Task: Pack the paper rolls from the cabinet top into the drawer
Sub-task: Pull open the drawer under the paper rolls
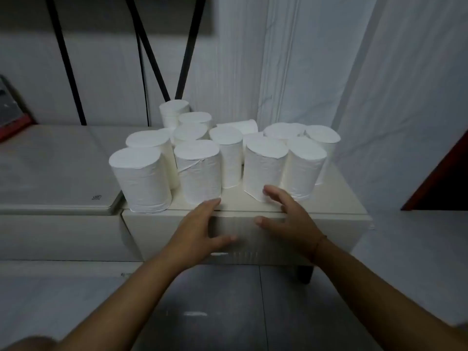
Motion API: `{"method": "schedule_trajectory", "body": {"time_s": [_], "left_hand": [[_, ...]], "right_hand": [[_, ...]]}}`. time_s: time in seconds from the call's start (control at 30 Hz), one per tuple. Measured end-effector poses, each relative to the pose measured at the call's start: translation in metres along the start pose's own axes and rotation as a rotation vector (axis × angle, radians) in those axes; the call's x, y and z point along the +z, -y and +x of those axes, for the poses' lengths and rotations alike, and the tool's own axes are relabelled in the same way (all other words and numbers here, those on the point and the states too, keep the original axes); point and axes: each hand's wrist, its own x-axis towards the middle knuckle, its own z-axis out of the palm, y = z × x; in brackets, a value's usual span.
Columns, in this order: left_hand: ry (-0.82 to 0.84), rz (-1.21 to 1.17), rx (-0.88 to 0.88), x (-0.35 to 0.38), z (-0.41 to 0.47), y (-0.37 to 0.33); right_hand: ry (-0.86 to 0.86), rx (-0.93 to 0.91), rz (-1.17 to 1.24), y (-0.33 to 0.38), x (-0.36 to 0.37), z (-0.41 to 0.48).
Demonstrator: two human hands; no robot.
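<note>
Several white paper rolls stand upright in a cluster on the top of a cream cabinet; one roll at the back lies on its side. The drawer front below the top is closed. My left hand hovers in front of the drawer front, fingers spread, fingertips near the top's front edge. My right hand is also spread and empty, its fingers just in front of a roll at the front right.
A lower white appliance top adjoins the cabinet on the left. Black cables run down the wall behind. White curtains hang at the right. Grey tiled floor lies below; a dark red frame is at the far right.
</note>
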Motion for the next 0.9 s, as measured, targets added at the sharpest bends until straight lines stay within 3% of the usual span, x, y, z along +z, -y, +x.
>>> {"method": "schedule_trajectory", "body": {"time_s": [0.3,0.57,0.9], "left_hand": [[-0.115,0.427,0.118,0.031,0.006,0.028],[-0.166,0.482,0.207,0.036,0.006,0.035],[-0.277,0.309,0.170,0.042,0.009,0.033]], "right_hand": [[0.041,-0.079,-0.483,-0.039,0.022,0.008],[0.021,-0.169,-0.721,-0.050,0.028,0.007],[-0.129,-0.174,-0.704,-0.048,0.044,-0.005]]}}
